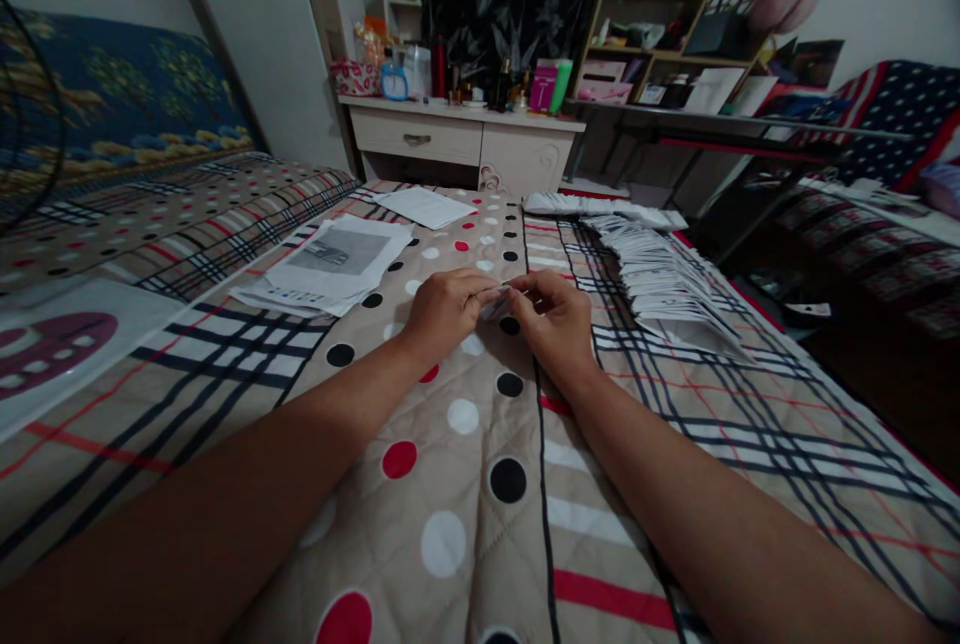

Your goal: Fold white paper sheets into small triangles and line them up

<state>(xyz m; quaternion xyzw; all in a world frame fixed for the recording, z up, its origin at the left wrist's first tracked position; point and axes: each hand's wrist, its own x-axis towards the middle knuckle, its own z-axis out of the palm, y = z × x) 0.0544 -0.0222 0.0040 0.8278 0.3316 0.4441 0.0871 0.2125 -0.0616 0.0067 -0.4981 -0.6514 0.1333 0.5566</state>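
Observation:
In the middle of the head view, my left hand (448, 309) and my right hand (553, 319) meet over the bedspread (480, 524). Between their fingertips is a small folded piece of white paper (493, 302), mostly covered by the fingers. The fingers of both hands are closed on it. To the left lies a stack of printed sheets (337, 264), the top one bearing a grey picture. Right of my right hand runs a long row of folded papers (660, 274), packed tightly one against another.
A white sheet (427, 207) lies farther back, near a white dresser (457, 139) crowded with bottles and boxes. At far left is a clear bag with a purple print (60, 349). Shelves (652, 34) stand at back right; the bed's edge runs down the right side.

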